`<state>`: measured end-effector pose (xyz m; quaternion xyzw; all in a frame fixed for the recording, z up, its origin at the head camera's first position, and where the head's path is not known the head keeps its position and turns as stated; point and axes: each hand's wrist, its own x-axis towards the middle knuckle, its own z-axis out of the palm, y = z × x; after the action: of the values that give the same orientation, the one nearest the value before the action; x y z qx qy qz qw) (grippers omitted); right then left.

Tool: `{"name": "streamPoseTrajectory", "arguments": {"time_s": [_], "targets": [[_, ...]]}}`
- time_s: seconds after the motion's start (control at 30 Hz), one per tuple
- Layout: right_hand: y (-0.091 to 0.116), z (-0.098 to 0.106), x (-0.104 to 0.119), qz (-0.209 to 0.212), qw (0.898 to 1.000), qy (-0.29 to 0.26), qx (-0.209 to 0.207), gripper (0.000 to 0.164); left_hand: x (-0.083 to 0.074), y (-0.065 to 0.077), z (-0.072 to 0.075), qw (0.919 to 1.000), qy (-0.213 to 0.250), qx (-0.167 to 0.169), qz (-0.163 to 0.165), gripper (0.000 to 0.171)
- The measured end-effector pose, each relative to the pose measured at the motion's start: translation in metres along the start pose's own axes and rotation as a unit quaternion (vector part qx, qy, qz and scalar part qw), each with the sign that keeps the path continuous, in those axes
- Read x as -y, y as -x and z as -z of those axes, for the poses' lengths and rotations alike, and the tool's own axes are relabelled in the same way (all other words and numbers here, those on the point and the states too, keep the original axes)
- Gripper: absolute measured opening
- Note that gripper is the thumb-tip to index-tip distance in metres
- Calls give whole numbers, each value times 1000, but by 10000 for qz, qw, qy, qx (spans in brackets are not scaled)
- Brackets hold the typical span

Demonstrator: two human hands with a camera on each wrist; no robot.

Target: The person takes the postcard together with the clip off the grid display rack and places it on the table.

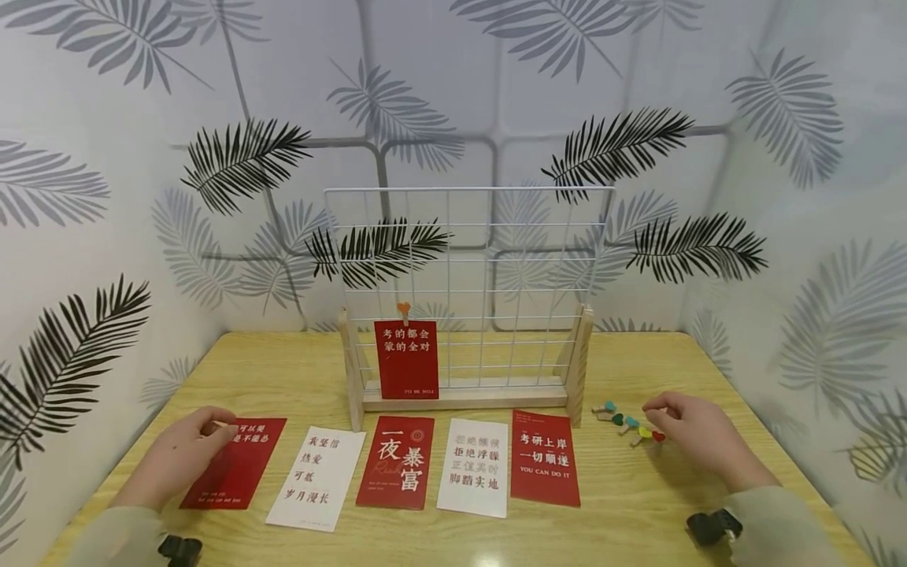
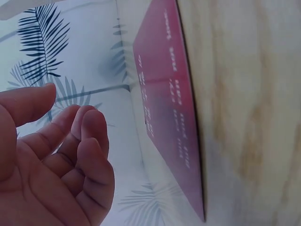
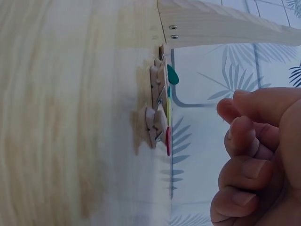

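Over the leftmost red card point(image 1: 230, 472) hovers my left hand point(image 1: 177, 453), its fingers loosely bent and holding nothing. The left wrist view shows a gap between this hand point(image 2: 56, 160) and the red card point(image 2: 164, 94) on the table. My right hand point(image 1: 701, 437) is just right of several small wooden clothespins point(image 1: 627, 425) with coloured heart tops. In the right wrist view its fingers are loosely curled with nothing visible in them, apart from the clothespins point(image 3: 157, 108). A red card point(image 1: 409, 370) hangs on a white wire grid by a clothespin with an orange heart point(image 1: 404, 309).
The grid stands on a wooden base point(image 1: 468, 400) toward the back of the table point(image 1: 276, 378). In front lie a white card point(image 1: 316, 479), a red card point(image 1: 395, 463), another white card point(image 1: 473, 467) and another red card point(image 1: 545, 458). Leaf-patterned walls point(image 1: 425, 94) enclose the table.
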<state>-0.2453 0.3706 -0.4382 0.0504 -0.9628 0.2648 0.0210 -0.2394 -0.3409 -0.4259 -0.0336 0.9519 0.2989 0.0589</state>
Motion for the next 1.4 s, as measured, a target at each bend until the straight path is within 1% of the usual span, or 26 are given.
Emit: {"name": "streamPoseTrajectory", "arguments": {"time_s": [0.23, 0.4, 0.47, 0.67, 0.8, 0.97, 1.2, 1.4], "targets": [[1, 0, 14, 123, 9997, -173, -95, 37, -13, 4, -5, 9992, -12, -231, -315, 50], [0, 1, 19, 77, 9995, -295, -78, 38, -21, 8, -10, 9975, -72, -396, -572, 46], [0, 1, 21, 56, 9994, -340, -30, 39, -24, 8, -11, 9972, -85, -418, -613, 45], [0, 2, 26, 56, 9991, -414, 26, 40, -32, 10, -12, 9975, -33, -405, -586, 46], [0, 2, 29, 138, 9991, -396, -61, 38, -37, 10, -13, 9966, 29, -427, -705, 43], [-1, 0, 34, 242, 9989, -401, -83, 34, -42, 10, -16, 9961, 109, -393, -780, 41], [-2, -1, 42, 224, 9985, -507, -45, 34, -50, 9, -20, 9941, 186, -387, -997, 45], [-6, -2, 47, 409, 9980, -483, -75, 32, -57, 8, -22, 9933, 419, -339, -1020, 44]]}}
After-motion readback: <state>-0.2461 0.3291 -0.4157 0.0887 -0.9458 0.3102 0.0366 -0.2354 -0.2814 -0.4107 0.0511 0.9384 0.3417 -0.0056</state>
